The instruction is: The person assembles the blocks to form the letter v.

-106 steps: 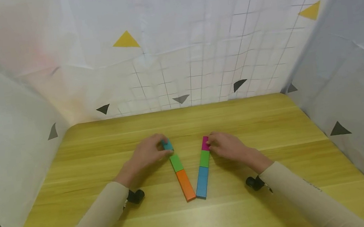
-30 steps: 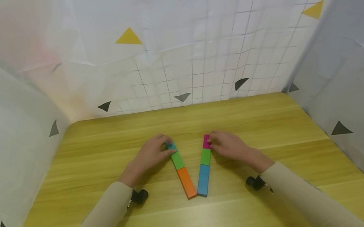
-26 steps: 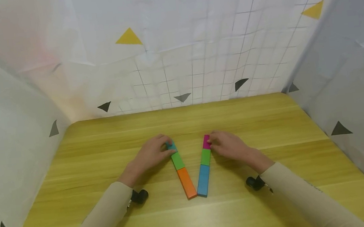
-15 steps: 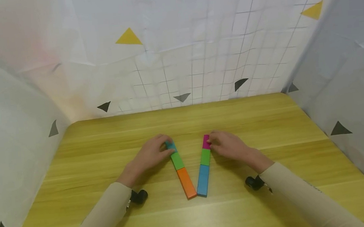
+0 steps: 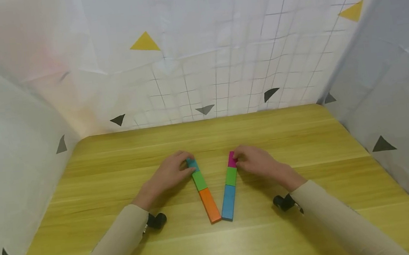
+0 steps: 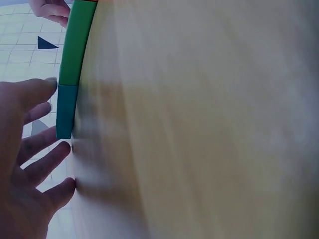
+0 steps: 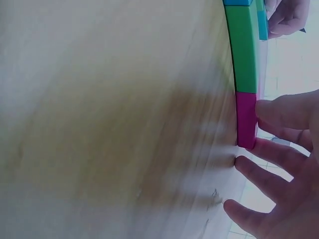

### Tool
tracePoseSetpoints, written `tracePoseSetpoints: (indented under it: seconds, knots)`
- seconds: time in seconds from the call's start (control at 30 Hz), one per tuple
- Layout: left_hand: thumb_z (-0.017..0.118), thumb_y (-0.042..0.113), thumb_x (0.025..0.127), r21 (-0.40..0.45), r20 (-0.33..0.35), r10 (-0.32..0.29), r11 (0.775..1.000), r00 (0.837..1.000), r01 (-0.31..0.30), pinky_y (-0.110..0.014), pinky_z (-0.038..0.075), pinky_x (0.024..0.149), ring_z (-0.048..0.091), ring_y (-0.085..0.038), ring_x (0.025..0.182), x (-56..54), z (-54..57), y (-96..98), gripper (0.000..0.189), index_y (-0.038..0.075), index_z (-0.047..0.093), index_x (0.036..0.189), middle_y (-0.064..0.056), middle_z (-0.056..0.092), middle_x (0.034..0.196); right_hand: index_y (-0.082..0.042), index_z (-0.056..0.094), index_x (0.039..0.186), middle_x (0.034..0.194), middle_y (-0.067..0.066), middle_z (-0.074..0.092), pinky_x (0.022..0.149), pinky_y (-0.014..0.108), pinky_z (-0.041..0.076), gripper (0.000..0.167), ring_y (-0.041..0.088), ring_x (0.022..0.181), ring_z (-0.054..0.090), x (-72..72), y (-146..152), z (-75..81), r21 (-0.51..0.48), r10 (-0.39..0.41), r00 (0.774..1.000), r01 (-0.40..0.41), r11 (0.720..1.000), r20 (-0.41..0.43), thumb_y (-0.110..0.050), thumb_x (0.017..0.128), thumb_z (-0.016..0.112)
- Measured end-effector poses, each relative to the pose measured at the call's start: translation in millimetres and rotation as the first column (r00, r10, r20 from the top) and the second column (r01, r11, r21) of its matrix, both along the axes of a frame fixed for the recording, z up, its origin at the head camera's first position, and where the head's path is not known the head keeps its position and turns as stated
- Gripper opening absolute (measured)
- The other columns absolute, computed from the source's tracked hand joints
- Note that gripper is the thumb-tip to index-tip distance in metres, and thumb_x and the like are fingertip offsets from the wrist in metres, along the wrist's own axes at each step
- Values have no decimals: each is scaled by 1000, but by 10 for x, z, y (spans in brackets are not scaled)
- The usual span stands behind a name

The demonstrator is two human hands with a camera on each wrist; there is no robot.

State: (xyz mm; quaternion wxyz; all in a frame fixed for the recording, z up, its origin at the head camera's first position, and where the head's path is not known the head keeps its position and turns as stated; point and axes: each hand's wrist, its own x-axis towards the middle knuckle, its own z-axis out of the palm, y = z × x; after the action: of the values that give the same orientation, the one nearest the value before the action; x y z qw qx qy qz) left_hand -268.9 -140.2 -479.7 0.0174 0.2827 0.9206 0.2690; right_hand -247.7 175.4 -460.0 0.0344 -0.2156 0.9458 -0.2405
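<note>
Two rows of flat blocks form a V on the wooden table, narrow end toward me. In the left row, an orange block (image 5: 210,206) lies nearest, then a green block (image 5: 199,180), then a short teal block (image 5: 192,164). My left hand (image 5: 169,172) holds the teal block between thumb and fingers at its two ends. The right row runs from a long blue block (image 5: 228,202) through another green block (image 5: 231,176) to a magenta block (image 5: 231,159). My right hand (image 5: 257,162) pinches that one; in the right wrist view its thumb overlaps the magenta block (image 7: 246,119).
The wooden table (image 5: 217,250) ends at a white, grid-marked back sheet (image 5: 199,78). Grey-white side sheets (image 5: 388,95) with dark triangles flank it. Small black cameras (image 5: 157,221) sit at both wrists, close over the tabletop.
Since 3.5 s ago, the teal block has moved slightly right and lines up with the green one, my left hand moving with it. My right wrist has just shifted slightly; the magenta block stays put.
</note>
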Motion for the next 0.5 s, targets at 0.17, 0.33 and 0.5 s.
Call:
tracePoseSetpoints:
  seconds: [0.17, 0.33, 0.5]
  knots:
    - [64, 39, 96, -3, 10, 1, 1000, 1000, -1, -40, 48, 103, 58, -17, 117, -6, 10, 11, 33, 21, 62, 124, 3, 61, 128, -8, 70, 111, 115, 9, 71, 99, 48, 51, 21, 28, 113, 64, -37, 19, -5, 24, 5, 1000, -5, 1000, 3, -13, 90, 66]
    - [64, 38, 97, 10, 16, 2, 1000, 1000, -2, -41, 48, 105, 58, -19, 120, 3, 25, 24, 35, 19, 62, 126, 2, 61, 129, -10, 70, 109, 114, 8, 71, 98, 47, 52, 20, 27, 111, 65, -39, 45, -18, 9, 15, 1000, -15, 1000, -8, -11, 89, 68]
    - [63, 37, 97, 25, 48, 18, 999, 999, -20, -44, 43, 110, 54, -22, 128, 53, 42, 25, 35, 20, 62, 128, 0, 58, 135, -6, 71, 104, 131, 18, 64, 103, 52, 48, 17, 38, 123, 60, -30, 92, -69, -38, 47, 998, -49, 998, -45, -9, 88, 67]
